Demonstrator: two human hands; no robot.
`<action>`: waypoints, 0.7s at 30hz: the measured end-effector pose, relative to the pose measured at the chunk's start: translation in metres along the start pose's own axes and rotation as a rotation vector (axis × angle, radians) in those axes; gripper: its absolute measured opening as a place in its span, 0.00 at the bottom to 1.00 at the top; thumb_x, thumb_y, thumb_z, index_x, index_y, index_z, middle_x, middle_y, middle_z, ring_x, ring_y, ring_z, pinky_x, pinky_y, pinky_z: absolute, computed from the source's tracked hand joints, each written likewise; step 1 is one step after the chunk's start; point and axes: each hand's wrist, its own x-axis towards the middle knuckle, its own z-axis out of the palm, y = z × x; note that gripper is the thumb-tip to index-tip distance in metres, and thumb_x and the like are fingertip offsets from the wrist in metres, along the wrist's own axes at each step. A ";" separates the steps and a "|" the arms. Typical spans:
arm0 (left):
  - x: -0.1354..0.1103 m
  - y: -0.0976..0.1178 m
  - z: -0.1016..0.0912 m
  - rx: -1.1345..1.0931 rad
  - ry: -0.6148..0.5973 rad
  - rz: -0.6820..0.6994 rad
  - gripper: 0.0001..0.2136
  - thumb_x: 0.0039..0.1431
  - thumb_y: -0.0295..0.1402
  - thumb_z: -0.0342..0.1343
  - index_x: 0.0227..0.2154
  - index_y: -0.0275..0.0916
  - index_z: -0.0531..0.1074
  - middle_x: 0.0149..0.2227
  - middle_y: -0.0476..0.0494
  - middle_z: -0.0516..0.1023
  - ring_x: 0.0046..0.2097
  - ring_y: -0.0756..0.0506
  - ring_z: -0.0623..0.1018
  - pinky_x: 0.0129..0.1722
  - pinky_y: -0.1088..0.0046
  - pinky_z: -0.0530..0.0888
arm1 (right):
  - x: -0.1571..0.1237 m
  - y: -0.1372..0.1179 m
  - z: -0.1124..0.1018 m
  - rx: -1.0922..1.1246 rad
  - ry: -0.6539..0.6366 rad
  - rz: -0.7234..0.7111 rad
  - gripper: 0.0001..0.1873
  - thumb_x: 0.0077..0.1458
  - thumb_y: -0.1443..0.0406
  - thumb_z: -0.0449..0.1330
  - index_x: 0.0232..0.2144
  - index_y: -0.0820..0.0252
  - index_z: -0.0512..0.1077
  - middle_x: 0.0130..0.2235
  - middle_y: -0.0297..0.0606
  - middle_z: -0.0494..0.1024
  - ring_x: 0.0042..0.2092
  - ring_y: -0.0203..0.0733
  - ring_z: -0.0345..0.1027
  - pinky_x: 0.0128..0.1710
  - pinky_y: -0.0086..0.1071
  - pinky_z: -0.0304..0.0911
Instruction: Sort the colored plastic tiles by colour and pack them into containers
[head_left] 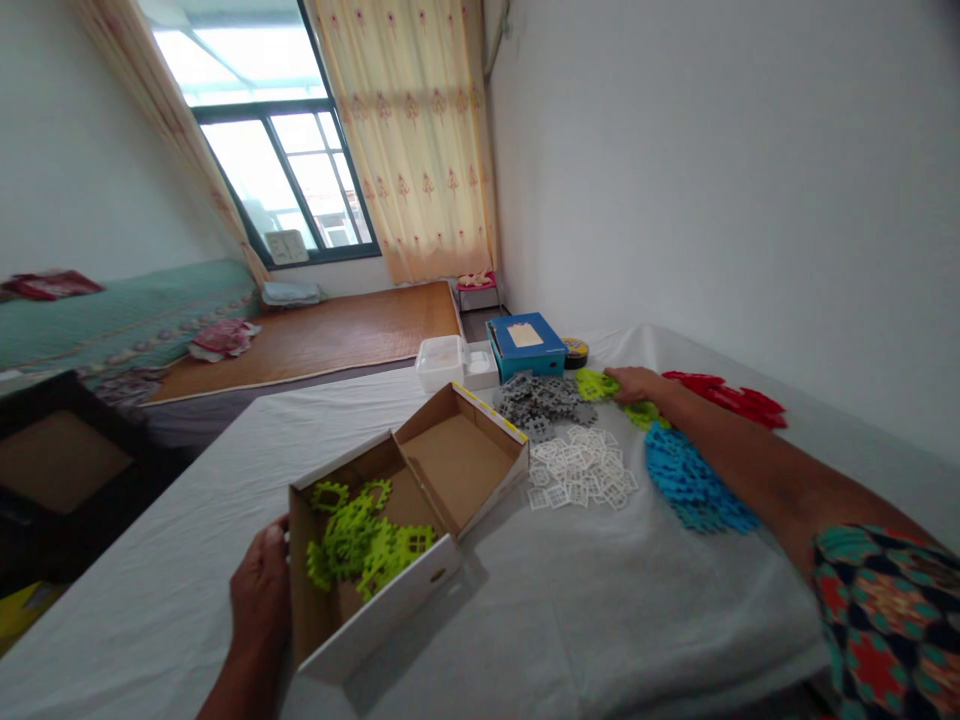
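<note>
An open cardboard box (461, 465) stands on the white-covered table, its lid folded back, with several lime-green plastic building pieces (352, 535) lying inside. My left hand (259, 580) grips the outside of its left wall; some fingertips are hidden. Across the table, my right hand (634, 385) reaches to a small group of green building pieces (596, 384) and has its fingers closed on them. Beside that hand are a grey pile of pieces (544, 400) and a white pile of window-like pieces (581, 468). Blue pieces (694, 480) lie under my right forearm, red ones (724, 398) beyond it.
At the table's back stand a blue box (526, 345), a clear plastic container (440, 362) and a roll of tape (575, 352). A white wall (712, 180) borders the right side. Behind the table is a bed with a brown mat (360, 325).
</note>
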 end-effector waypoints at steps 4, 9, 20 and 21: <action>-0.002 0.004 0.000 -0.014 0.005 -0.014 0.23 0.56 0.48 0.44 0.42 0.36 0.75 0.36 0.42 0.80 0.38 0.42 0.77 0.36 0.69 0.75 | -0.006 -0.008 0.004 -0.026 0.028 0.024 0.42 0.43 0.63 0.61 0.62 0.60 0.60 0.58 0.53 0.69 0.56 0.59 0.67 0.52 0.43 0.62; -0.002 0.005 0.000 -0.028 -0.002 -0.003 0.23 0.56 0.46 0.44 0.43 0.36 0.74 0.36 0.42 0.80 0.38 0.42 0.77 0.36 0.68 0.74 | -0.008 -0.012 0.001 -0.024 0.076 0.091 0.37 0.47 0.61 0.60 0.61 0.57 0.61 0.54 0.52 0.74 0.53 0.58 0.69 0.49 0.43 0.63; -0.002 0.001 0.002 -0.022 -0.004 0.003 0.22 0.58 0.46 0.43 0.43 0.37 0.74 0.36 0.42 0.80 0.38 0.42 0.77 0.35 0.69 0.74 | -0.030 -0.007 -0.040 0.257 0.358 0.292 0.35 0.51 0.56 0.58 0.59 0.62 0.62 0.52 0.49 0.75 0.47 0.55 0.73 0.45 0.40 0.69; -0.002 0.001 0.002 -0.026 -0.005 0.008 0.22 0.58 0.46 0.43 0.43 0.37 0.74 0.36 0.42 0.80 0.38 0.42 0.77 0.35 0.68 0.74 | -0.035 -0.018 -0.049 0.375 0.409 0.262 0.34 0.50 0.56 0.59 0.59 0.61 0.62 0.50 0.47 0.77 0.43 0.52 0.75 0.40 0.40 0.71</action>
